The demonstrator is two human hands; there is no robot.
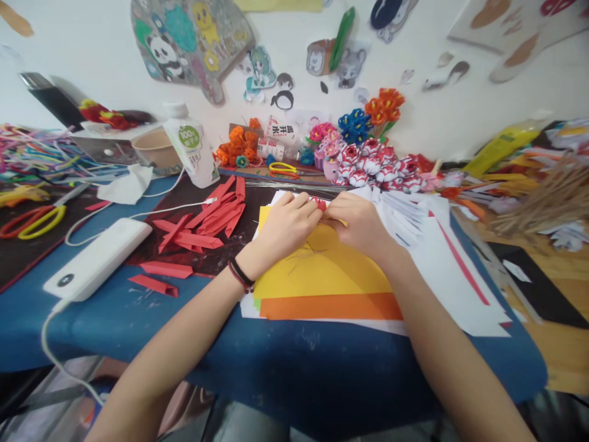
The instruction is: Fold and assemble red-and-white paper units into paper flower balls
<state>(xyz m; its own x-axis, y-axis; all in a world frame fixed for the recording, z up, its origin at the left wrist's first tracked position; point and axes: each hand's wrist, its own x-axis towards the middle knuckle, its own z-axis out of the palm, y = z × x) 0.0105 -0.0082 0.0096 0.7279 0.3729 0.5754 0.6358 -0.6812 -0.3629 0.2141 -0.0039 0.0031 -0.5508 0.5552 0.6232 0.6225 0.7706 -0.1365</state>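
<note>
My left hand point(289, 226) and my right hand point(358, 222) meet over a yellow paper sheet point(331, 264). Both are closed, fingers pinched together around a small piece of red paper point(319, 204) that shows between them; its exact shape is mostly hidden. Thin dark wires or stems point(307, 250) lie on the yellow sheet below my fingers. An orange sheet point(331, 306) sticks out under the yellow one, along with white paper. To the left, folded red paper strips point(216, 212) are heaped on a dark mat, and a couple lie separately nearer me.
A white power bank point(99, 261) with cables and scissors point(37, 226) are at the left. Behind stands a white bottle point(192, 147). Red-and-white paper flowers point(375, 166) sit at the back. White paper strips point(400, 215) and a black board point(538, 282) lie at the right.
</note>
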